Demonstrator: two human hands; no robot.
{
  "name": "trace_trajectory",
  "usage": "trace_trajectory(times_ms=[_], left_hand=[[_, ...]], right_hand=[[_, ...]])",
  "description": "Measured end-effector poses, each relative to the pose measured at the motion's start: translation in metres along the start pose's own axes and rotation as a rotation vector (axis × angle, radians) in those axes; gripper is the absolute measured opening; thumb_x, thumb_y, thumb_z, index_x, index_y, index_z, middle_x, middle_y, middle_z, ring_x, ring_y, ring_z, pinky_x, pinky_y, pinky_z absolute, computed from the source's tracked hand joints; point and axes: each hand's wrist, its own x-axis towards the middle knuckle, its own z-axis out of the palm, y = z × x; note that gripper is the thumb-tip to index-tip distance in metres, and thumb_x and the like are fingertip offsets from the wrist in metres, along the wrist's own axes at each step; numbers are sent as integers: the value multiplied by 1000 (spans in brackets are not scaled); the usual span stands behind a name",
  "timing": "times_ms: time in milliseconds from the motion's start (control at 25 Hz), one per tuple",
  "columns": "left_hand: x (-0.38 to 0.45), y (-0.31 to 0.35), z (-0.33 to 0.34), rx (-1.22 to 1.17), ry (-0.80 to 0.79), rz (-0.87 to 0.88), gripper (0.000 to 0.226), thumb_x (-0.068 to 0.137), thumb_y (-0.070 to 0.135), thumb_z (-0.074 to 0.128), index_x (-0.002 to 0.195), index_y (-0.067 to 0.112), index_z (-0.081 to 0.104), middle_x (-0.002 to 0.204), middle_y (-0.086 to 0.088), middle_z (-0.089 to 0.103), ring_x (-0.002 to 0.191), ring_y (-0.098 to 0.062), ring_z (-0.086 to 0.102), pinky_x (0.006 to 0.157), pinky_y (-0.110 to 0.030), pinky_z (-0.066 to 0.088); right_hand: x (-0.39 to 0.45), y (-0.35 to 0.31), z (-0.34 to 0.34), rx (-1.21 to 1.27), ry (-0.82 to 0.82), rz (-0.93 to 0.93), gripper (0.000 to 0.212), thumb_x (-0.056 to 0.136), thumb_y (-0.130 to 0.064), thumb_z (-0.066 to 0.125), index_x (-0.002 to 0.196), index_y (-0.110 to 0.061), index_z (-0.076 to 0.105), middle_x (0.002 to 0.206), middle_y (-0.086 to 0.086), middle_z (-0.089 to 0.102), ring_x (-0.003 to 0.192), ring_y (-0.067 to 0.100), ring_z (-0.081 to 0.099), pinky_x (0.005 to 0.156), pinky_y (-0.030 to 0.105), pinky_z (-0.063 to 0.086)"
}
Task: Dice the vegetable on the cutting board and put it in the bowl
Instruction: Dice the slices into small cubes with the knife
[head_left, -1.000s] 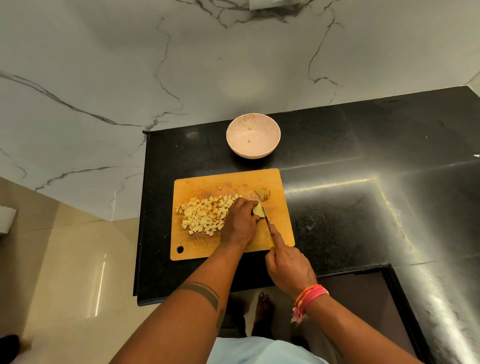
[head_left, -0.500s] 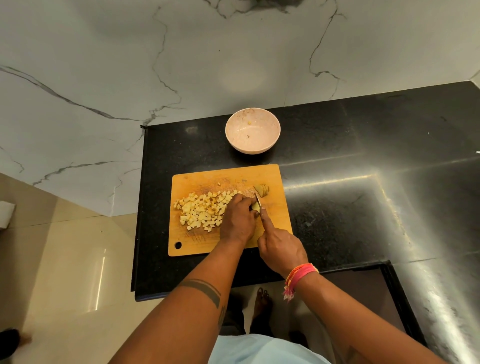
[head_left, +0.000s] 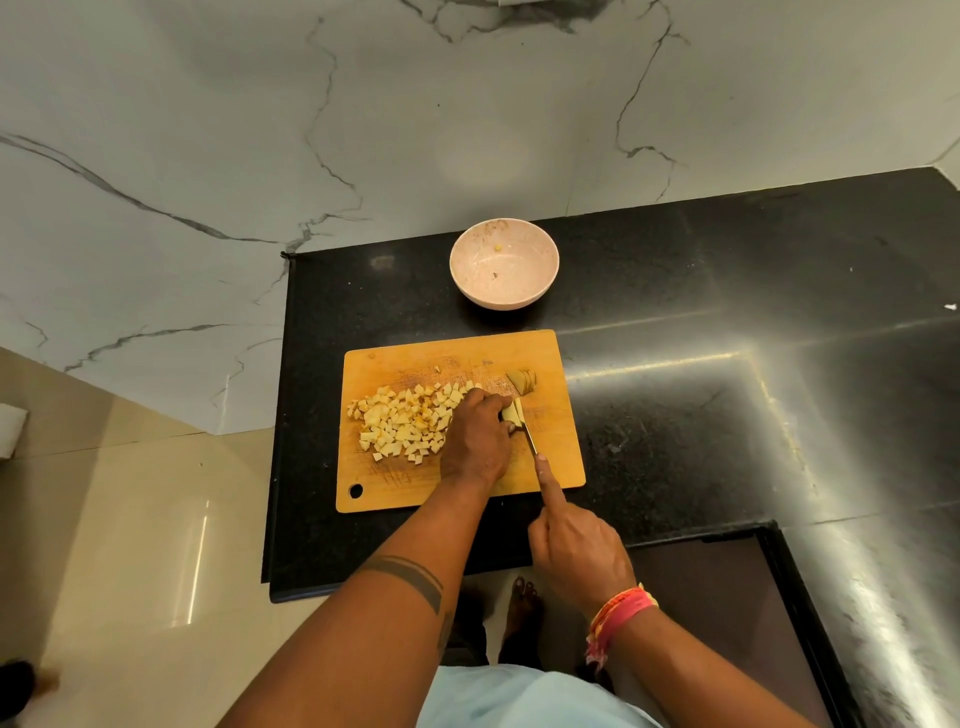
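Knife (head_left: 528, 435): drawn back toward body vs 0.5 s ago, blade against the vegetable piece (head_left: 513, 411).
Right hand (head_left: 576, 551): wrapped on handle, index along spine.
Left hand (head_left: 477, 436): fingers curled, pinning piece on cutting board (head_left: 563, 457).
Diced pile (head_left: 405, 421): unchanged, left of hand.
Bowl (head_left: 504, 264): beyond board, nearly bare.

**A:** ok so where's everything sitting?

**B:** left hand (head_left: 475, 441) is planted on the cutting board (head_left: 395, 483), fingers curled on a vegetable piece (head_left: 511, 411) at its right fingertips. Pile of diced bits (head_left: 405, 421) is right against that hand's left side.

**A:** and the knife?

**B:** knife (head_left: 529, 439) lies just right of the left hand, blade touching the piece. Right hand (head_left: 576, 551) holds it from nearer the person, forefinger along the top.

**A:** anything else?

**B:** sliced chunk (head_left: 523, 382) just beyond the left fingertips, on the board. Bowl (head_left: 504, 265) further beyond, off the board on the counter (head_left: 727, 415).
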Motion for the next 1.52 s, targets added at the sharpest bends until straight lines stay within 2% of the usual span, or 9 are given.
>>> trace_trajectory(times_ms=[240, 400, 600, 880, 1040, 1240, 1440, 1520], left_hand=[[-4, -1, -1, -18, 39, -11, 24, 95, 15, 66, 119, 18, 70, 114, 4, 59, 103, -18, 61, 89, -35, 54], [-3, 1, -2, -7, 43, -35, 23, 96, 15, 64, 118, 17, 70, 116, 2, 59, 103, -19, 59, 88, -35, 54], [-3, 2, -2, -31, 34, -40, 26, 95, 13, 67, 120, 16, 70, 118, 2, 61, 105, -18, 61, 91, -35, 54], [-5, -3, -4, -67, 45, -42, 21, 95, 15, 67, 116, 18, 70, 116, 4, 58, 101, -14, 61, 87, -30, 54], [-6, -3, -4, -48, 54, -75, 20, 96, 18, 66, 116, 19, 69, 114, 5, 56, 99, -16, 61, 85, -34, 56], [-3, 2, -3, -39, 67, -107, 18, 97, 16, 65, 113, 18, 70, 115, 3, 56, 99, -18, 60, 84, -33, 55], [-4, 6, -1, -53, 81, -137, 14, 96, 18, 65, 109, 19, 69, 114, 3, 55, 99, -20, 60, 83, -39, 57], [-5, 6, 0, -39, 90, -133, 15, 97, 18, 64, 111, 19, 69, 116, 2, 55, 101, -20, 60, 84, -38, 57]], right_hand=[[34, -15, -11, -38, 30, -34, 72, 101, -30, 36, 161, -33, -3, 67, -3, 50, 56, 21, 52, 54, 37, 43], [49, -20, -14, -67, -7, -47, 71, 101, -30, 35, 162, -33, -2, 72, 3, 53, 59, 25, 53, 58, 40, 48], [21, -7, -4, -79, -37, -49, 76, 100, -30, 36, 161, -31, -9, 69, 1, 56, 53, 21, 50, 52, 36, 41], [13, -5, -7, -3, 19, -51, 73, 101, -31, 36, 160, -35, -8, 65, -4, 54, 55, 16, 54, 56, 39, 48], [33, -15, -12, -44, 11, -54, 72, 101, -31, 35, 161, -35, -4, 65, -2, 51, 53, 18, 51, 53, 37, 45], [43, -17, -12, -87, -31, -64, 72, 101, -30, 35, 161, -32, -4, 71, 3, 55, 58, 24, 55, 57, 39, 48], [18, -13, -6, -54, -41, -53, 76, 100, -30, 36, 160, -33, -10, 67, -2, 53, 53, 20, 51, 52, 35, 39], [14, -8, -6, -40, -42, -54, 76, 100, -30, 36, 160, -33, -9, 68, -2, 56, 55, 20, 53, 53, 37, 43]])
